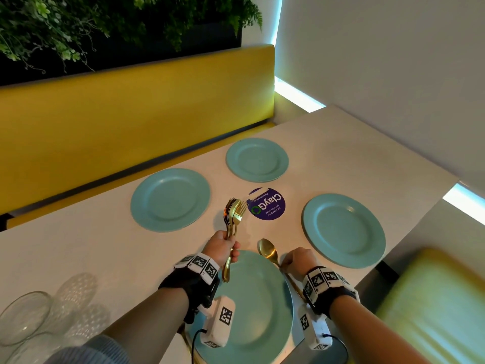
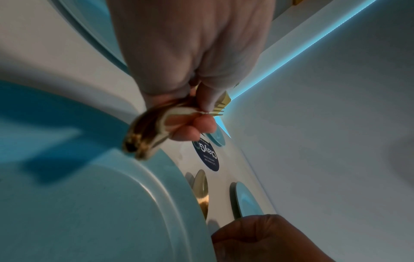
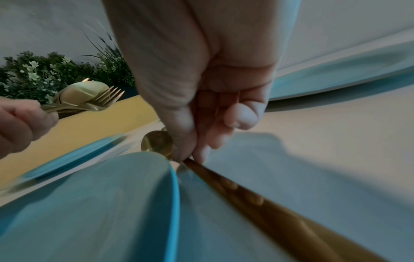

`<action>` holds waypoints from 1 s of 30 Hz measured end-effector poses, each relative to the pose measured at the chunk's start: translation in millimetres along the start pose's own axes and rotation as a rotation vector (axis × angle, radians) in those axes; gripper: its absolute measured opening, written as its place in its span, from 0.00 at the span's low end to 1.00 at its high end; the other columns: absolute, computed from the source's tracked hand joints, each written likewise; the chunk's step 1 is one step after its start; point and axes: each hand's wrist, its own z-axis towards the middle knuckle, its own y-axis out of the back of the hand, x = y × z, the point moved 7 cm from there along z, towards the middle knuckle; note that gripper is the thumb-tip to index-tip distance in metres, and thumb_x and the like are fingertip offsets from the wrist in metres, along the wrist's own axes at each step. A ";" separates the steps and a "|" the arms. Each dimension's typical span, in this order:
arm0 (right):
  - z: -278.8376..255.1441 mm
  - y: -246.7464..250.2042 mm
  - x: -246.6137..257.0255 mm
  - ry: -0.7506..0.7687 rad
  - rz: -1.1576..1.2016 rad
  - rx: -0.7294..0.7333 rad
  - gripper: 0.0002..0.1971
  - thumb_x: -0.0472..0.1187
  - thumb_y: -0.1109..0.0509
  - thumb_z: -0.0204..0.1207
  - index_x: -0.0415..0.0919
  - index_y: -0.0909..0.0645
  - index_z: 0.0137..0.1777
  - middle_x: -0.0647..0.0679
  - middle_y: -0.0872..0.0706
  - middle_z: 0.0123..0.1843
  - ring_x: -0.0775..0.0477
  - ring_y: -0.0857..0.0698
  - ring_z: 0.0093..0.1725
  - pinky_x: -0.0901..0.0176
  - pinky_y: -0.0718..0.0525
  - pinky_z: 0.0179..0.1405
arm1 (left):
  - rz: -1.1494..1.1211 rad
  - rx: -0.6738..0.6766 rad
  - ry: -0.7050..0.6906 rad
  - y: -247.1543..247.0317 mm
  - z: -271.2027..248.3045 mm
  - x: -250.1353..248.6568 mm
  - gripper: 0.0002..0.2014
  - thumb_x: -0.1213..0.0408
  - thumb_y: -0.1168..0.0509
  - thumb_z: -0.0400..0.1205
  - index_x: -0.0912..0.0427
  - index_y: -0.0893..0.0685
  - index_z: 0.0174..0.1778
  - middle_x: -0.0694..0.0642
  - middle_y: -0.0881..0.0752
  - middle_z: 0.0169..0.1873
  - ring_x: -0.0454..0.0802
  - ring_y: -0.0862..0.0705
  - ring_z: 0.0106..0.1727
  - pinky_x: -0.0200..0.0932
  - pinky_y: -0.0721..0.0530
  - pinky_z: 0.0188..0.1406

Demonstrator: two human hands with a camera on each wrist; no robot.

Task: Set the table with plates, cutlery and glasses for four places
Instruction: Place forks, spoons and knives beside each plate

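Pale, cream-coloured laminate makes up the table [image 1: 78, 243] in front of me, and a round purple sticker [image 1: 266, 204] sits near its middle. A mustard-yellow bench [image 1: 131, 114] runs along the far side, dark green plants [image 1: 105, 24] hang over its back, and a white wall [image 1: 380, 74] with a strip of bluish light closes the right side.

My left hand [image 1: 223, 244] is curled tight round a bundle of gold cutlery [image 1: 233, 219], gripping the handles so the heads fan upward over the table, above the far rim of the near plate [image 1: 252, 306]. Fork tines and stacked spoon bowls show in the bundle, but I cannot count the pieces.

My right hand [image 1: 296, 260] pinches the handle of a single gold spoon [image 1: 267, 250] between thumb and fingertips, the other fingers folded in. The spoon lies just beside the near plate's right rim, bowl pointing away from me; in the right wrist view its handle looks to be against the table, though I cannot tell for sure.

I count four teal plates: the near one under my wrists, the left plate [image 1: 170, 199], the far plate [image 1: 257, 160] and the right plate [image 1: 343, 229]. Clear glasses [image 1: 31, 319] stand at the near left corner, overlapping and blurred, so their number is unclear.
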 end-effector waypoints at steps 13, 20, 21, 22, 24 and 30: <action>-1.5 31.6 54.2 0.065 0.647 -0.016 0.14 0.45 0.32 0.79 0.47 0.18 0.30 0.50 0.17 0.30 0.52 0.21 0.30 0.57 0.17 0.40 | 0.088 0.169 -0.044 -40.4 -10.1 -13.0 0.11 0.72 0.49 0.87 0.57 0.29 0.41 0.55 0.22 0.32 0.48 0.25 0.29 0.40 0.24 0.30; 3.5 29.0 37.4 -0.003 0.859 0.026 0.11 0.37 0.30 0.77 0.42 0.17 0.33 0.48 0.17 0.27 0.53 0.22 0.24 0.65 0.21 0.25 | 0.133 0.219 -0.059 -56.1 -12.9 -13.4 0.10 0.71 0.47 0.87 0.56 0.28 0.41 0.55 0.18 0.34 0.51 0.18 0.35 0.44 0.19 0.36; 3.6 32.4 32.9 -0.010 0.880 0.012 0.11 0.37 0.30 0.77 0.42 0.18 0.32 0.48 0.17 0.27 0.54 0.23 0.23 0.66 0.24 0.23 | 0.161 0.206 -0.052 -55.9 -11.4 -12.6 0.08 0.69 0.46 0.87 0.57 0.28 0.42 0.55 0.17 0.35 0.52 0.17 0.36 0.46 0.18 0.38; 5.3 37.3 26.1 -0.019 0.892 -0.016 0.12 0.37 0.30 0.77 0.42 0.17 0.32 0.49 0.17 0.27 0.54 0.24 0.22 0.66 0.25 0.23 | 0.185 0.185 -0.045 -55.0 -9.2 -11.7 0.06 0.68 0.45 0.87 0.58 0.28 0.43 0.55 0.17 0.35 0.52 0.17 0.36 0.47 0.17 0.38; 9.9 49.2 8.8 -0.042 0.862 -0.084 0.12 0.37 0.29 0.77 0.42 0.17 0.31 0.51 0.17 0.28 0.54 0.26 0.24 0.65 0.25 0.25 | 0.173 0.140 -0.025 -51.4 -4.5 -11.6 0.04 0.68 0.45 0.86 0.61 0.28 0.47 0.54 0.19 0.35 0.48 0.18 0.33 0.39 0.19 0.30; 21.9 59.2 -42.3 -0.091 0.185 -0.101 0.10 0.41 0.32 0.78 0.36 0.13 0.52 0.45 0.14 0.48 0.47 0.16 0.49 0.63 0.21 0.52 | 0.149 0.064 0.003 -42.2 9.0 -20.6 0.02 0.69 0.46 0.87 0.64 0.29 0.51 0.56 0.20 0.35 0.47 0.22 0.32 0.36 0.22 0.29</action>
